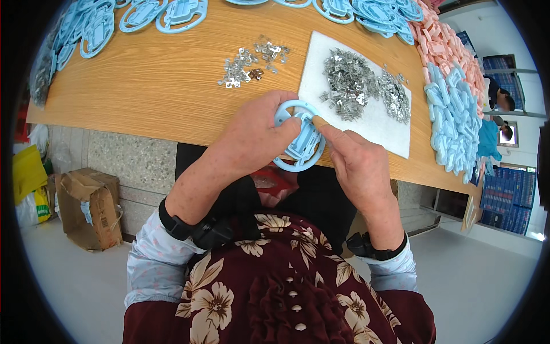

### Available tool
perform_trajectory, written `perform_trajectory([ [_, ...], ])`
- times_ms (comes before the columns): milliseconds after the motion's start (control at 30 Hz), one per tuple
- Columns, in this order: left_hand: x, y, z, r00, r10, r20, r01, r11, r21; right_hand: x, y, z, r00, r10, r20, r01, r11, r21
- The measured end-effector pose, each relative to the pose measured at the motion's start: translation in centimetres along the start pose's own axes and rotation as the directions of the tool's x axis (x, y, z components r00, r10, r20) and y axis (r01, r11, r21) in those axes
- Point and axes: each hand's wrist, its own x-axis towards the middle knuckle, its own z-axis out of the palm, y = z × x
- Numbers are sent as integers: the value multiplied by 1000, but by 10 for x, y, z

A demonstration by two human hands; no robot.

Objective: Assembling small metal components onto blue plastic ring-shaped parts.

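Where the left hand (255, 135) closes its fingers: gripping a round light-blue plastic frame (303, 144), thumb over its face, the other fingers mostly hidden.
Right hand (361, 163): the index finger, in a tan finger cover (322, 122), touches the frame's inner part; the others curl, and whether they hold anything cannot be told.
Held frame: between both hands' fingers, by the near edge of the wooden table (172, 86).
White mat (372, 118): just beyond the right fingertips, bearing heaps of small metal clips (346, 83).
Loose metal pieces (236, 70): past the left fingers, on bare wood.
More blue frames (182, 17): well beyond all the fingers.
Blue pieces (452, 120) and pink pieces (450, 49): piled well right of the right fingers.
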Motion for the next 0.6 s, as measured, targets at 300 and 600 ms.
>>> perform_trajectory([
  [300,-2,-4,0,1000,-9,17,9,1000,5,17,0,-18,963,175,204,-236,914,330],
  [600,-5,3,0,1000,4,3,-4,999,54,30,13,-29,908,162,386,-327,850,414],
])
